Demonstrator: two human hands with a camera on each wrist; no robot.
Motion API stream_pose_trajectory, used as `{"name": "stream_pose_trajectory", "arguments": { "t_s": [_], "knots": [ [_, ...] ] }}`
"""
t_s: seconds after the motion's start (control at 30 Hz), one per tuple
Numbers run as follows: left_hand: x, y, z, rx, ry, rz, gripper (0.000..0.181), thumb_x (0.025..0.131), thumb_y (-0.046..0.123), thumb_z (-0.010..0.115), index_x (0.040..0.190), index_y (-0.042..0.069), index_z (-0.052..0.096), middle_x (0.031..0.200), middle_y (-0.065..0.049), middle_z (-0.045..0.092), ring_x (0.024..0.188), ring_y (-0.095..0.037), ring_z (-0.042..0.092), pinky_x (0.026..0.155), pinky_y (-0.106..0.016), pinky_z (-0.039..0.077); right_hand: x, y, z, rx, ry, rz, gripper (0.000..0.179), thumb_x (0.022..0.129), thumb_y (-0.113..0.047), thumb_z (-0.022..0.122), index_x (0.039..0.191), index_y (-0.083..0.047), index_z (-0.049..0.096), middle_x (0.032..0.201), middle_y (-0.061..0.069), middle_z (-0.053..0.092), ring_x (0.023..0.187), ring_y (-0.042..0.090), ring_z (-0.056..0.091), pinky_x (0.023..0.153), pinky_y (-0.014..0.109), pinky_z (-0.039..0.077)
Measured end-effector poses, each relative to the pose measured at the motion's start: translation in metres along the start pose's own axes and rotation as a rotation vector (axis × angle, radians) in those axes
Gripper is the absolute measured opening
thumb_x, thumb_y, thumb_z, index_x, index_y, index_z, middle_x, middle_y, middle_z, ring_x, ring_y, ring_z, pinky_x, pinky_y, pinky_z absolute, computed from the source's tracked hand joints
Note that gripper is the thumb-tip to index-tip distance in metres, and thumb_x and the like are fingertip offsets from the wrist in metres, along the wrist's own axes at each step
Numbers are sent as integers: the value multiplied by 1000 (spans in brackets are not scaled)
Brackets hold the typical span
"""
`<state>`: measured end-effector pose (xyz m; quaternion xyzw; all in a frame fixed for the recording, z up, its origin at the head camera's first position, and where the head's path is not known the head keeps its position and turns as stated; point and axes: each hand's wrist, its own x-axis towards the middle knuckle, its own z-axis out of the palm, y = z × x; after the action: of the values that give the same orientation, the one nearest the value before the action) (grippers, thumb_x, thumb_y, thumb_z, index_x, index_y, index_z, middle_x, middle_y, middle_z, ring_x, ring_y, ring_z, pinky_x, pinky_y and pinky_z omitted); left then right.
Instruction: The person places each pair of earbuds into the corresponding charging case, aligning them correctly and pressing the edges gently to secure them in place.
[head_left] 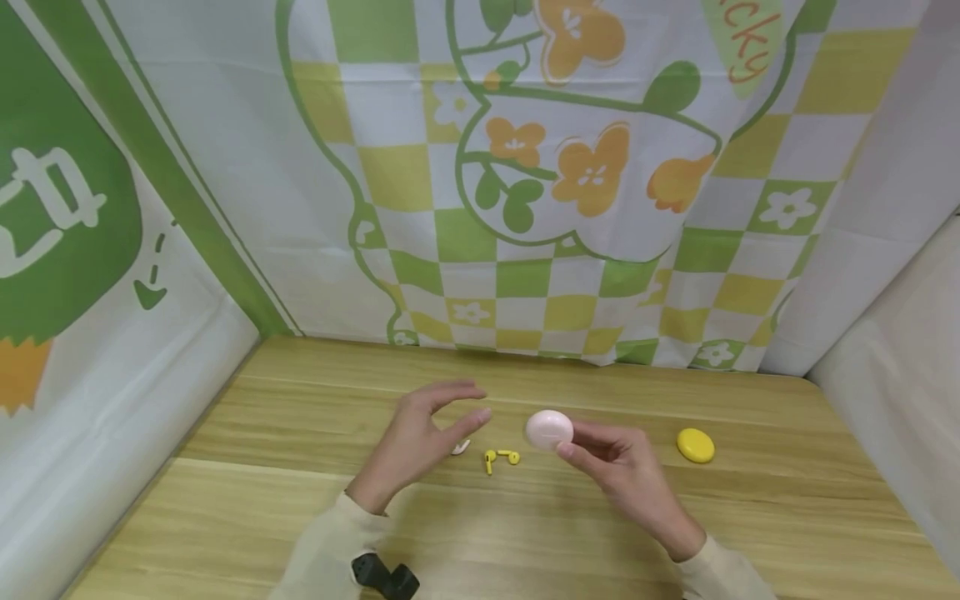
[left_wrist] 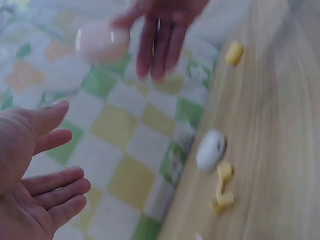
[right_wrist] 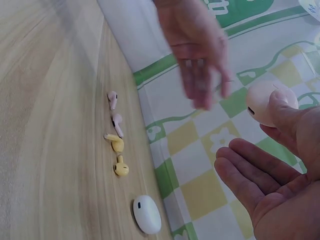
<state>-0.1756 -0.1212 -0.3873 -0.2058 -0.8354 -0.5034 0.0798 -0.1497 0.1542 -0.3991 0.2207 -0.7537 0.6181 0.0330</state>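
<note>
Between thumb and fingers, my right hand (head_left: 622, 467) pinches a rounded pink earbud case (head_left: 550, 429), held up over the table; its lid looks closed. My left hand (head_left: 416, 437) is raised to the left of the case, fingers spread and nothing in them. Two yellow earbuds (head_left: 502, 457) lie on the wood between the hands. Two pink earbuds (right_wrist: 115, 112) lie beside them in the right wrist view; in the head view the left hand partly hides them. A white earbud case (right_wrist: 147, 215) rests beyond the yellow earbuds in the right wrist view.
A yellow round case (head_left: 695, 446) lies on the wooden table (head_left: 750, 500) to the right of my right hand. A black object (head_left: 386, 577) is at the left sleeve. Patterned cloth (head_left: 525, 292) hangs along the table's back edge, with white cloth at both sides.
</note>
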Motion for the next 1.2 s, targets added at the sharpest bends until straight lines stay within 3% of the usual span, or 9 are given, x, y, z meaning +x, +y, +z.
{"name": "stream_pose_trajectory", "arguments": {
  "t_s": [0.1, 0.23, 0.43, 0.7, 1.03, 1.2],
  "knots": [
    [3, 18, 7, -47, -27, 40, 28, 92, 28, 78, 117, 14, 76, 135, -8, 64, 131, -29, 54, 106, -54, 44, 0, 0, 2, 2, -7, 2, 29, 93, -1, 72, 121, 7, 70, 114, 18, 73, 100, 16, 72, 83, 32, 59],
    [6, 30, 16, -57, -75, 88, 25, 92, 30, 78, 113, 16, 77, 135, -7, 63, 131, -27, 54, 106, -55, 44, 0, 1, 3, 14, -18, 6, 29, 93, -1, 72, 121, 7, 70, 114, 17, 73, 100, 17, 72, 83, 33, 59],
    [6, 34, 24, -54, -117, 130, 21, 94, 29, 76, 107, 14, 79, 137, -9, 62, 132, -28, 53, 107, -57, 42, 0, 2, 3, 25, -29, -10, 28, 93, 0, 71, 120, 7, 70, 113, 16, 73, 100, 18, 72, 82, 34, 60],
    [7, 37, 28, -53, -102, 158, 19, 96, 27, 73, 103, 10, 78, 137, -13, 62, 131, -33, 54, 107, -58, 42, 0, 2, 2, 17, -28, -2, 30, 93, -1, 71, 122, 7, 69, 114, 19, 72, 101, 17, 71, 82, 33, 60],
    [8, 43, 33, -69, -77, 70, 18, 99, 23, 68, 99, 7, 76, 137, -15, 62, 131, -34, 54, 110, -58, 38, 0, 3, 4, 12, -26, -16, 28, 93, 0, 71, 120, 7, 70, 115, 19, 72, 100, 16, 72, 82, 33, 60],
    [9, 45, 33, -83, -95, 12, 25, 103, 29, 62, 98, 8, 75, 138, -13, 61, 133, -34, 52, 106, -56, 44, 0, 2, 4, 10, -23, -8, 28, 91, 0, 73, 118, 7, 71, 114, 20, 72, 100, 16, 72, 82, 34, 60]
  ]
}}
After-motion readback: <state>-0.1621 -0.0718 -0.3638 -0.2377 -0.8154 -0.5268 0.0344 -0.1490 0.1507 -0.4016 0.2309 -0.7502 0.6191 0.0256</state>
